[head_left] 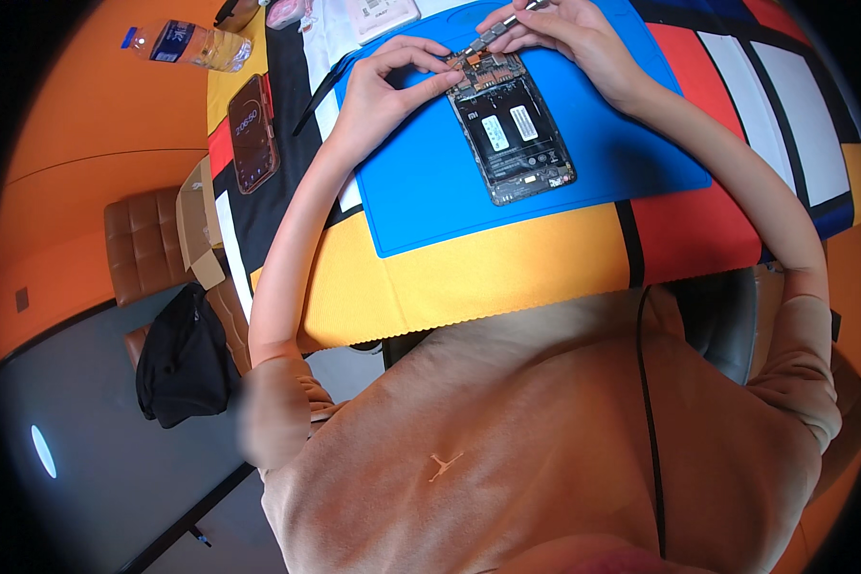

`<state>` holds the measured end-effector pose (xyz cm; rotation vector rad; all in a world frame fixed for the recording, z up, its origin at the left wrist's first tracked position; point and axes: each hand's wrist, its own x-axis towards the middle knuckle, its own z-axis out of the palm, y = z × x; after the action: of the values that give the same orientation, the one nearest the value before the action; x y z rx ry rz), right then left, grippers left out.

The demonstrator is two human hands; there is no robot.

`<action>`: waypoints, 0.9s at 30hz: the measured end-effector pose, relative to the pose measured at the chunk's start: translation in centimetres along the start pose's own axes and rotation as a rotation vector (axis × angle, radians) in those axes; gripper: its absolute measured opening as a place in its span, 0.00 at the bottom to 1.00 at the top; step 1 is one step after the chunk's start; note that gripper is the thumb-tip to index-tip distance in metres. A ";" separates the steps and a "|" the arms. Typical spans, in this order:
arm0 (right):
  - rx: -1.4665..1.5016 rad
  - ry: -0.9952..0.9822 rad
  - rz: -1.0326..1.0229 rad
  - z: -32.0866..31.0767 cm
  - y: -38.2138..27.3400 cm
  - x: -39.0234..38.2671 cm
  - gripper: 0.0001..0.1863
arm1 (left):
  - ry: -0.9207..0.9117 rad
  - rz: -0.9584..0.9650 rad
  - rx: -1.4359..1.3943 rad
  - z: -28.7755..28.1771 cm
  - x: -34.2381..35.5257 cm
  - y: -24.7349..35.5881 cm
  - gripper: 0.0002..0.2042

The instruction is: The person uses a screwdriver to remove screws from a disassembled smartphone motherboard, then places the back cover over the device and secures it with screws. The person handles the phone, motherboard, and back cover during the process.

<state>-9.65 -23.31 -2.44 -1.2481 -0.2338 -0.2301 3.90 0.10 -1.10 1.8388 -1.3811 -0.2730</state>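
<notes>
An opened phone (507,124) lies on the blue mat (402,201) with its back cover off. The black battery and, at the far end, the circuit board are exposed. My left hand (387,86) is closed on the phone's far left corner, thumb and fingers at the board's edge. Between the fingers of my right hand (584,43) is a slim silver-grey screwdriver (497,33), slanting down to the left toward the phone's far end. Its tip is too small to make out among the board's parts.
Left of the mat lie a second phone (254,134) with a lit screen and a dark thin tool (318,100). A water bottle (187,46) lies at the far left. A white box (385,17) sits beyond the mat. A black bag (187,359) and cardboard box (196,225) are beside the table.
</notes>
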 end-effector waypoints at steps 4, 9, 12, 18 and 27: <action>-0.014 -0.001 -0.011 0.1 -0.1 0.0 0.04 | 0.006 0.002 -0.008 0.1 0.0 -0.1 0.07; -0.014 0.023 0.002 0.1 -0.3 -0.1 0.04 | 0.031 0.026 0.003 0.2 0.0 0.0 0.09; -0.014 0.030 -0.002 0.1 -0.3 0.0 0.04 | 0.030 0.038 0.009 0.1 0.0 0.1 0.08; -0.015 0.006 -0.025 0.1 -0.2 0.0 0.04 | 0.037 0.027 -0.029 0.2 0.1 0.2 0.08; -0.022 0.032 -0.012 0.3 -0.5 -0.2 0.04 | 0.022 0.026 -0.022 0.1 0.1 0.1 0.08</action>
<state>-9.96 -23.18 -1.97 -1.2637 -0.2113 -0.2636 3.80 -0.01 -1.10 1.7996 -1.3804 -0.2527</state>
